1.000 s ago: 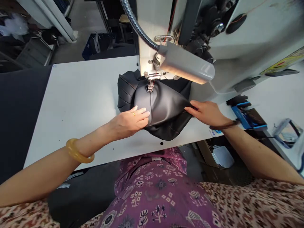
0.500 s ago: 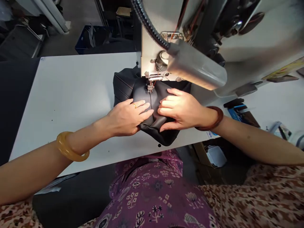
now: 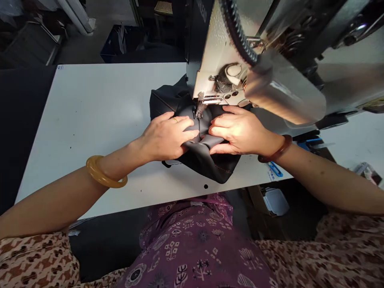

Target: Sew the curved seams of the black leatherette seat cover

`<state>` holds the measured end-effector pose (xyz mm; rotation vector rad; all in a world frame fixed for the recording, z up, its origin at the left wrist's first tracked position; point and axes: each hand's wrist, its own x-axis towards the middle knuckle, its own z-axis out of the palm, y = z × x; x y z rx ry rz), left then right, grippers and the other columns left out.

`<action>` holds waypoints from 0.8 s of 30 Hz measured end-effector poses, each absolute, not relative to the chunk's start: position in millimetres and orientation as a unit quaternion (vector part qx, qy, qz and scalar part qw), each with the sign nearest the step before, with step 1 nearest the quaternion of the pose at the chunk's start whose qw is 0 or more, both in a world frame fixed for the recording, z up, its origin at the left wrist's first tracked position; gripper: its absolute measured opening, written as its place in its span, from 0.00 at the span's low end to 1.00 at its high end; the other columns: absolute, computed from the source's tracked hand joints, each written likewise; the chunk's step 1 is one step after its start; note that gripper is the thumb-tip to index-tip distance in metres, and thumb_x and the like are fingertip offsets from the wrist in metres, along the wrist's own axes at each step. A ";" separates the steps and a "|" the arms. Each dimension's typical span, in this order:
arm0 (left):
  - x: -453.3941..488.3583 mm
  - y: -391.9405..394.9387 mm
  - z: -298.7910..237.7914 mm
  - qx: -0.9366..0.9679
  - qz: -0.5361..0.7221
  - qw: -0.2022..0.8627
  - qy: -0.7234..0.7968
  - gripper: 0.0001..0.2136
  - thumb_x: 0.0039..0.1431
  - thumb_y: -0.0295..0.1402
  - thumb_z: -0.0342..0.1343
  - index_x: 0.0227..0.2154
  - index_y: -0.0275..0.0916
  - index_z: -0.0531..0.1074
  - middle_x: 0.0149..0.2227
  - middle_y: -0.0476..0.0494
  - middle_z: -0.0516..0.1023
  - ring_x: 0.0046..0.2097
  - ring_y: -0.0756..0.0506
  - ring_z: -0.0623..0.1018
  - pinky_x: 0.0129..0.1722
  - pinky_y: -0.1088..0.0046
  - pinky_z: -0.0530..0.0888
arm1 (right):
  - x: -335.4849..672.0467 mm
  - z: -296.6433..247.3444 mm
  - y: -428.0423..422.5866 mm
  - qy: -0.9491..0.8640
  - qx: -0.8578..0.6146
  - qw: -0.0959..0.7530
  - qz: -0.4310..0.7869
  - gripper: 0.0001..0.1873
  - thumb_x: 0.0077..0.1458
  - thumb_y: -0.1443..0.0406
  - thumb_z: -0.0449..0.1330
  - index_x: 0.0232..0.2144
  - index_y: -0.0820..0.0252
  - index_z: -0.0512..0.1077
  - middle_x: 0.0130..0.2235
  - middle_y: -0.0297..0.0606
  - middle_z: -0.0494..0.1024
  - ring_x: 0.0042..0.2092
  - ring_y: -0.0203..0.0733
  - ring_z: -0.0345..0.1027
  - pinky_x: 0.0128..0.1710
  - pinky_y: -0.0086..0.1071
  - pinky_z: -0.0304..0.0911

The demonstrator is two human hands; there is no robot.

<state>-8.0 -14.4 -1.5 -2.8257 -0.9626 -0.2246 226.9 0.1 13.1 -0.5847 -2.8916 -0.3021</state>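
Note:
A black leather-like piece (image 3: 207, 160) with orange stitching lies bunched under the presser foot (image 3: 200, 110) of a sewing machine (image 3: 207, 76). A seam runs from the foot toward me. My left hand (image 3: 168, 136) rests flat on the piece's left part, fingers stretched out and slightly apart, tips close to the seam. To the right of the seam, my right hand (image 3: 237, 131) has curled fingers and thumb closed on a fold of the piece. The needle tip is too small to make out.
The machine's lamp (image 3: 285, 88) hangs just above my right hand. The white table (image 3: 90, 108) extends left. A blue snips-like tool (image 3: 275, 169) lies near its right edge, with an open box (image 3: 261, 200) below. Beyond the table stands a blue bin (image 3: 120, 42).
My view has shifted, so the machine looks larger and farther right. The near edge of the piece has turned, showing a stitched line and a dark strap-like bit. Both hands stay on it.

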 end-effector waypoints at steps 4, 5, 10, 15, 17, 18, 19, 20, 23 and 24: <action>-11.3 -0.8 -6.0 -0.923 -0.119 0.030 -0.366 0.15 0.55 0.34 0.49 0.41 0.43 0.77 0.45 0.45 0.77 0.41 0.43 0.79 0.41 0.63 0.75 | 225.7 12.6 9.7 -0.969 -0.215 0.097 -0.069 0.33 0.62 0.45 0.41 0.34 0.63 0.74 0.31 0.41 0.73 0.34 0.41 0.64 0.36 0.36 0.59; -13.5 -1.3 -7.8 -0.920 -0.138 0.010 -0.367 0.15 0.55 0.33 0.48 0.41 0.43 0.77 0.46 0.45 0.76 0.42 0.43 0.79 0.42 0.64 0.75 | 225.6 11.1 9.5 -0.966 -0.225 0.110 -0.064 0.33 0.62 0.44 0.41 0.34 0.63 0.74 0.31 0.41 0.73 0.34 0.41 0.64 0.35 0.35 0.58; -28.8 -30.9 -30.4 -0.855 -0.272 -0.091 -0.433 0.20 0.59 0.34 0.49 0.54 0.37 0.64 0.56 0.40 0.71 0.56 0.44 0.72 0.54 0.66 0.73 | 226.7 0.6 0.2 -0.952 -0.268 0.143 -0.024 0.30 0.60 0.44 0.44 0.46 0.60 0.71 0.35 0.39 0.74 0.38 0.43 0.64 0.47 0.43 0.56; -41.3 -41.7 -77.1 -0.835 -0.143 -0.087 -0.524 0.18 0.60 0.36 0.52 0.51 0.33 0.67 0.47 0.36 0.77 0.48 0.40 0.77 0.44 0.64 0.77 | 225.4 -0.4 -6.7 -0.958 -0.250 0.141 -0.008 0.26 0.61 0.48 0.46 0.37 0.60 0.74 0.34 0.39 0.75 0.38 0.43 0.64 0.51 0.45 0.53; -45.4 -33.9 -92.1 -0.846 -0.119 -0.087 -0.512 0.10 0.61 0.29 0.48 0.40 0.36 0.73 0.37 0.41 0.80 0.41 0.41 0.79 0.37 0.67 0.77 | 224.3 0.9 -9.7 -0.962 -0.237 0.133 -0.018 0.23 0.62 0.51 0.45 0.36 0.60 0.74 0.34 0.39 0.75 0.37 0.42 0.64 0.50 0.45 0.53; -47.4 -30.3 -97.1 -0.850 -0.120 -0.086 -0.506 0.11 0.60 0.26 0.46 0.36 0.37 0.74 0.35 0.42 0.80 0.39 0.42 0.80 0.35 0.69 0.76 | 224.0 1.2 -11.5 -0.964 -0.230 0.129 -0.026 0.22 0.62 0.53 0.45 0.36 0.60 0.74 0.34 0.39 0.75 0.36 0.41 0.64 0.50 0.45 0.54; -49.2 -28.0 -100.3 -0.852 -0.124 -0.083 -0.501 0.11 0.60 0.25 0.46 0.34 0.38 0.74 0.34 0.43 0.80 0.38 0.43 0.80 0.34 0.70 0.76 | 223.7 1.3 -13.3 -0.966 -0.222 0.126 -0.035 0.21 0.62 0.54 0.46 0.35 0.60 0.74 0.34 0.39 0.75 0.36 0.41 0.64 0.50 0.44 0.54; -50.6 -27.4 -101.6 -0.854 -0.128 -0.082 -0.497 0.11 0.60 0.25 0.46 0.34 0.38 0.74 0.33 0.44 0.80 0.37 0.44 0.79 0.34 0.71 0.76 | 223.6 0.9 -15.0 -0.968 -0.213 0.124 -0.045 0.21 0.62 0.55 0.46 0.35 0.60 0.74 0.34 0.39 0.75 0.36 0.41 0.64 0.50 0.44 0.54; -49.9 -34.8 -94.9 -0.848 -0.162 -0.069 -0.499 0.10 0.62 0.30 0.47 0.40 0.36 0.73 0.38 0.42 0.79 0.39 0.45 0.79 0.37 0.70 0.77 | 222.5 -2.3 -19.1 -0.970 -0.194 0.125 -0.077 0.19 0.62 0.57 0.47 0.36 0.62 0.73 0.35 0.39 0.76 0.36 0.41 0.65 0.51 0.43 0.55; -47.3 -38.5 -89.7 -0.844 -0.195 -0.056 -0.496 0.12 0.63 0.33 0.49 0.45 0.35 0.71 0.42 0.39 0.78 0.43 0.44 0.79 0.41 0.68 0.77 | 221.8 -3.8 -20.0 -0.970 -0.190 0.126 -0.088 0.19 0.63 0.58 0.47 0.36 0.62 0.73 0.35 0.39 0.76 0.36 0.41 0.65 0.51 0.43 0.55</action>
